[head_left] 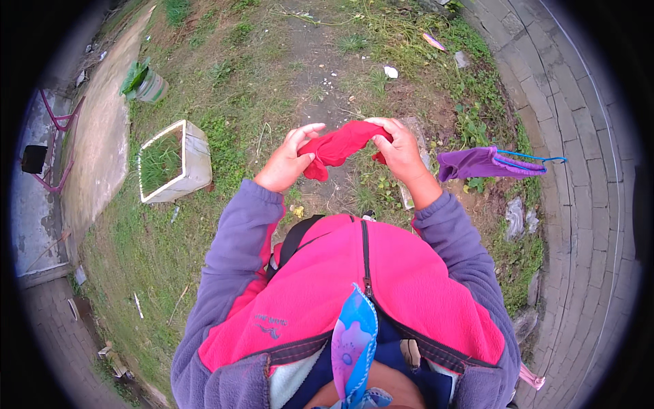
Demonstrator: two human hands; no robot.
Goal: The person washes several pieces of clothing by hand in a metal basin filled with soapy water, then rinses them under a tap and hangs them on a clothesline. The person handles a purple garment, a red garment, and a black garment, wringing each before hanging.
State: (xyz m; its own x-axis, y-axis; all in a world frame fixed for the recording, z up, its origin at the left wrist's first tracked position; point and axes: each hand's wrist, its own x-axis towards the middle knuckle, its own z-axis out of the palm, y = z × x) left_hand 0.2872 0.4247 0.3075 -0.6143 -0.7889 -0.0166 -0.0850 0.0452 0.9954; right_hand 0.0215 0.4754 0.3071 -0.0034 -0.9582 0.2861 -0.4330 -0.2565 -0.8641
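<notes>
A bunched piece of red cloth [340, 144] stretches between my two hands, held out in front of my chest above the grass. My left hand [287, 158] pinches its left end, thumb below and fingers above. At the other end my right hand [400, 151] grips the cloth, with a small fold hanging under the fingers. What kind of garment it is, I cannot tell. To the right of my right hand hangs a purple garment [470, 164] on a blue hanger [530, 157].
A white square planter [197, 160] with green shoots stands at left. Behind it is a pale bucket [151, 88] with leafy plants. A pink metal frame [67, 123] stands at far left. A grey brick wall [579, 136] with a cable curves along the right.
</notes>
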